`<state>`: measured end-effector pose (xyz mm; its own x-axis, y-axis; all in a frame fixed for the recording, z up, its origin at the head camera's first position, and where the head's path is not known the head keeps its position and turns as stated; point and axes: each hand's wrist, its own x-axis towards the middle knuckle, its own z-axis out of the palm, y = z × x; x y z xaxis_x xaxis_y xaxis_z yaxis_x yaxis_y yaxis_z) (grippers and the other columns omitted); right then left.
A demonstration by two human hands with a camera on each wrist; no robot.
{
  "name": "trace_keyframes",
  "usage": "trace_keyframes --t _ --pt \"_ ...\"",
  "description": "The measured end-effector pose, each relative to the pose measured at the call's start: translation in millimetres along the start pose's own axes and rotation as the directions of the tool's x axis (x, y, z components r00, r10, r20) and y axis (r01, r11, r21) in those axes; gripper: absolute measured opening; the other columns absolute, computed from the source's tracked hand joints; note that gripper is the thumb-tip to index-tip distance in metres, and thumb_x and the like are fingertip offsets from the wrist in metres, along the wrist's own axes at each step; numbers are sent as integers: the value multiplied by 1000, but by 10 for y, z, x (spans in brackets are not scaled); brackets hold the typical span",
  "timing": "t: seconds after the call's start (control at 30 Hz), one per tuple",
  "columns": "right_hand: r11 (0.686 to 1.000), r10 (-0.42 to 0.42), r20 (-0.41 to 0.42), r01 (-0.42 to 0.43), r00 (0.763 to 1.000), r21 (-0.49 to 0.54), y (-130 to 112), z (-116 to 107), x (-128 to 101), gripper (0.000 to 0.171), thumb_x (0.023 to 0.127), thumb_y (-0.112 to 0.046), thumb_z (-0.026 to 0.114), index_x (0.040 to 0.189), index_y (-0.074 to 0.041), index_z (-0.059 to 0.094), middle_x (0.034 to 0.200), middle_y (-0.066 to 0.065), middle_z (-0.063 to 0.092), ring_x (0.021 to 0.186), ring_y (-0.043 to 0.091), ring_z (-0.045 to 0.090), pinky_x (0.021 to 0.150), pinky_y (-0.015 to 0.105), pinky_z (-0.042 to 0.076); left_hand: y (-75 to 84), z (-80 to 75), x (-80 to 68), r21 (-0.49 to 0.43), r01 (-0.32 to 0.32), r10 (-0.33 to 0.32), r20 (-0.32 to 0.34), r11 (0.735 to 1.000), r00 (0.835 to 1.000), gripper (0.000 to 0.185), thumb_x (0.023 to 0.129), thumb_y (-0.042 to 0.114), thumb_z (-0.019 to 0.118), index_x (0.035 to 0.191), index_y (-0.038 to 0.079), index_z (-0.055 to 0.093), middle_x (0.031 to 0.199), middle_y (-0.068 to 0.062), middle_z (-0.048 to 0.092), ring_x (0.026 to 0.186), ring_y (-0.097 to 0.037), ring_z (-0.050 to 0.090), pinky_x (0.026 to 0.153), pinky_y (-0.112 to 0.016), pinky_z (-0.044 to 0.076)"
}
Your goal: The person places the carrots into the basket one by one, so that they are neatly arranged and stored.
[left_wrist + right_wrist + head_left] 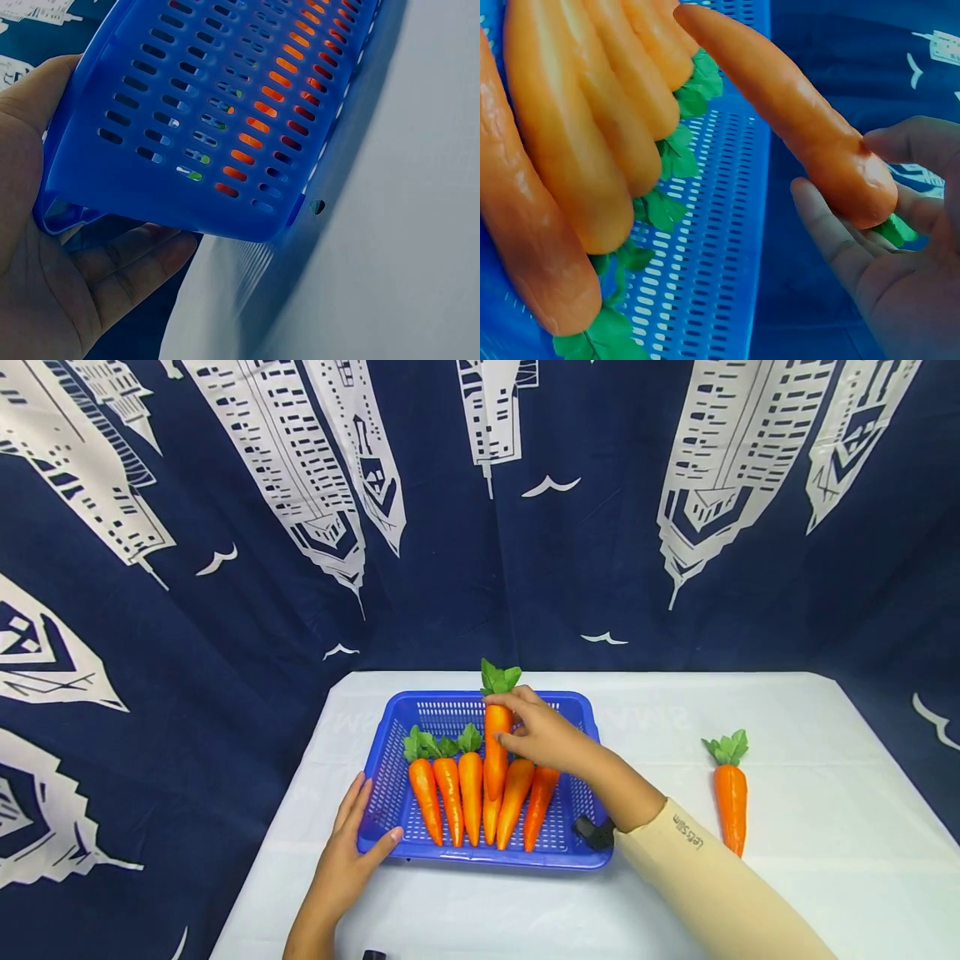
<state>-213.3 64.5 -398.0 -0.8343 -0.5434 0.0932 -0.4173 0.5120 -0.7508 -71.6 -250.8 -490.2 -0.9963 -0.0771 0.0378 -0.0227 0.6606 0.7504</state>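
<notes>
My right hand [551,735] holds a carrot [495,760] with a green leafy top over the blue basket [487,857], its tip pointing toward the basket's front. In the right wrist view, thumb and fingers pinch that carrot [810,124] near its leafy end. Several carrots [447,793] lie side by side inside the basket, leaves toward the back. At the basket's front left corner rests my left hand [348,847], fingers straight along the side and thumb by the front rim. The left wrist view shows the basket's perforated wall [195,97] between thumb and fingers.
Another carrot [731,802] lies on the white table [810,877] to the right, partly behind the right sleeve [697,868]. A dark blue cloth [465,568] with white building prints hangs behind the table. A small black object [373,955] shows at the bottom edge.
</notes>
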Motion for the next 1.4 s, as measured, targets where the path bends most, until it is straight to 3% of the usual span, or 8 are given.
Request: trace_keyframes --t 0.13,0.37,0.63,0.83,1.07,1.4 --pt "999 20 55 -18 998 -31 3 87 75 55 95 -15 65 148 -15 50 129 14 50 89 20 64 79 29 58 3 -3 4 -2 3 -3 0 1000 1000 88 92 41 73 162 23 24 172 7 8 158 -37 15 119 -70 20" --pt "991 27 106 -13 994 -132 55 264 198 49 94 -12 69 141 -15 54 125 13 54 92 19 63 88 36 57 -3 -1 11 -4 7 -7 2 1000 1000 88 92 40 73 162 23 23 172 8 8 158 -38 14 119 -71 19" --pt "978 31 128 -3 991 -210 190 429 234 48 93 -16 72 138 -13 57 126 13 58 110 28 62 101 46 53 -12 2 12 -6 1 -1 0 1000 1000 88 92 41 74 162 22 24 172 8 8 157 -37 16 118 -72 20" --pt "977 62 118 -36 991 -212 247 448 273 49 94 -16 71 140 -12 57 138 15 61 124 32 60 112 49 47 -10 -2 7 -4 -4 4 1 1000 1000 88 92 41 73 162 23 23 172 7 8 157 -39 16 118 -72 20" --pt "977 133 194 -96 972 -189 310 474 269 44 93 -22 73 135 -14 61 119 8 70 103 23 63 99 43 53 -51 4 10 -31 -20 19 -11 999 1000 89 91 43 74 162 22 25 171 10 9 158 -36 16 119 -70 20" --pt "972 110 245 -53 963 -230 326 530 242 42 92 -25 75 132 -17 66 134 9 65 126 30 58 112 48 45 -60 7 15 -37 -24 24 -9 999 1000 89 91 44 74 162 23 24 171 11 9 158 -36 16 119 -71 20"
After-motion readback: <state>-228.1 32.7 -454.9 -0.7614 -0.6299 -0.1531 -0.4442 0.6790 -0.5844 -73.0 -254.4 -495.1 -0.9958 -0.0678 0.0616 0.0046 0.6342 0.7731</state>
